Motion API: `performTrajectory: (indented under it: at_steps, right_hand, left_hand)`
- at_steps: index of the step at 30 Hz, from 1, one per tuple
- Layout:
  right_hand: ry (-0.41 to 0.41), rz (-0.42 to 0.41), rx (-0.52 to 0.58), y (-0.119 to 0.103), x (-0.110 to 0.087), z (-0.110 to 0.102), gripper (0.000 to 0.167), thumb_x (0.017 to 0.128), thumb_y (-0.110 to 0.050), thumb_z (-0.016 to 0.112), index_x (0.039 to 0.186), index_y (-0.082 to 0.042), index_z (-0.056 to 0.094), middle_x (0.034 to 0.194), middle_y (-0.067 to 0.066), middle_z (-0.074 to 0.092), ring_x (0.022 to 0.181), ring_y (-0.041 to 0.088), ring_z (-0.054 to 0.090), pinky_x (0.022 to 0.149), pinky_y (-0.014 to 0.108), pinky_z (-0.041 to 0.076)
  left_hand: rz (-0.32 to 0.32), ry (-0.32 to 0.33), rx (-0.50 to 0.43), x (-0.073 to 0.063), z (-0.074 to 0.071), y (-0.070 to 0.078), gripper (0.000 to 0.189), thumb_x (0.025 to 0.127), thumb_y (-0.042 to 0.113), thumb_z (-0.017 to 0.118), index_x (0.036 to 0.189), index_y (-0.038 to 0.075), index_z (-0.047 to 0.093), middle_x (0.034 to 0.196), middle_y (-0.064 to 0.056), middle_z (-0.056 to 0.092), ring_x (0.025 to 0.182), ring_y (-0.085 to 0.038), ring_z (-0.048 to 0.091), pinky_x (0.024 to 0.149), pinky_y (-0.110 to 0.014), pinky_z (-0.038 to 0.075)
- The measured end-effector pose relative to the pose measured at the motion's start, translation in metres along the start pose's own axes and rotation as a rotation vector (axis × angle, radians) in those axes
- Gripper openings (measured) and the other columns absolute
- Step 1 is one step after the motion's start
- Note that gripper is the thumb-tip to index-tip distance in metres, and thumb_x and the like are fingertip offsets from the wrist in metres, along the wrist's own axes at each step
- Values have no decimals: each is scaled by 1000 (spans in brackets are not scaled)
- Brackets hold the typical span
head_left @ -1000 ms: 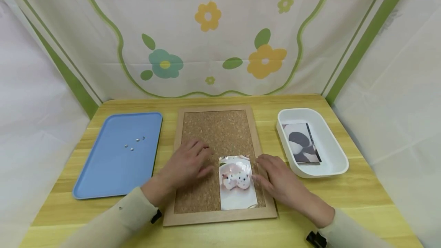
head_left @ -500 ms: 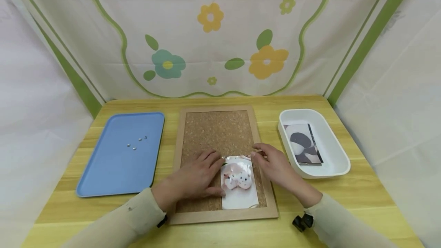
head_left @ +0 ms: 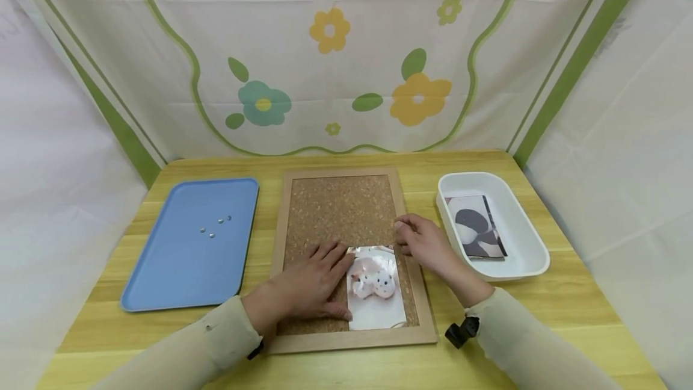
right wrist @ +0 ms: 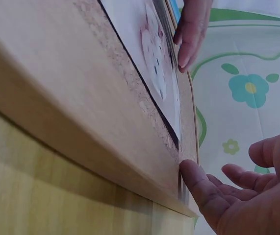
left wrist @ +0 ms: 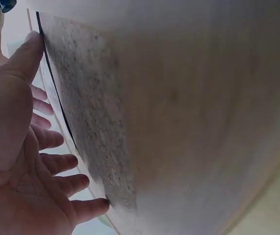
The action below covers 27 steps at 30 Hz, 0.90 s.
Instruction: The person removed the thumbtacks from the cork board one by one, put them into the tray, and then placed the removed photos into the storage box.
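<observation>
A glossy photo of two white spotted figures [head_left: 376, 287] lies in the lower right of a wood-framed cork board [head_left: 341, 209]. My left hand [head_left: 319, 281] rests beside it with fingers and thumb spread, thumb and index tips right at the photo's left edge. Its underside shows in the left wrist view, fingers [left wrist: 71, 186] apart and reaching over the board. My right hand [head_left: 425, 245] stands at the photo's top right corner, over the frame's right side. In the right wrist view one fingertip [right wrist: 186, 169] meets the board near that corner; nothing shows between the fingers.
To the left lies a blue tray [head_left: 178, 269] with several small silver studs [head_left: 212, 235]. At the right stands a white bin [head_left: 522, 239] with dark-patterned photos [head_left: 476, 227] inside. A flowered curtain [head_left: 330, 77] closes off the table's back.
My left hand has moved right to the photo's left edge. The right hand has shifted up and slightly left, from beside the photo to its top right corner.
</observation>
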State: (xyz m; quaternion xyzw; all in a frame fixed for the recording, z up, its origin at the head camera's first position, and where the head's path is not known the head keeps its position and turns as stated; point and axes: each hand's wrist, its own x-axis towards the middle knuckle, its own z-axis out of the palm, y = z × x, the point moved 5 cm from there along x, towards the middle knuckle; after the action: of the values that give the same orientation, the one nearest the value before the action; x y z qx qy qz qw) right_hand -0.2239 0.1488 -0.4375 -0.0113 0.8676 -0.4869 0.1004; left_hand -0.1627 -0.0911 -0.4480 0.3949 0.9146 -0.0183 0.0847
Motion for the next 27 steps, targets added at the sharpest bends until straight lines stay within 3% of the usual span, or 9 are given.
performTrajectory:
  at_steps: [13,19,27]
  right_hand:
    - [-101,74,132,4,-3,9,47,111,-26,52,148,3,52,115,25,71,94,25,75,75,39,65]
    - [-193,129,338,13,-9,13,50,111,-25,53,154,0,45,129,23,64,92,23,73,77,38,64]
    - [-382,116,540,26,-21,12,65,104,-9,59,162,-7,29,126,25,65,97,28,75,79,43,65]
  left_hand:
    - [-16,-34,-10,0,3,0,110,90,87,48,168,12,28,173,-16,28,161,-39,22,124,-64,30]
    - [-22,-47,-19,1,5,0,111,90,88,48,168,12,26,174,-16,25,162,-38,20,125,-63,29]
    - [-25,-52,-20,1,6,-1,111,90,87,48,168,12,26,174,-16,24,162,-38,19,126,-63,28]
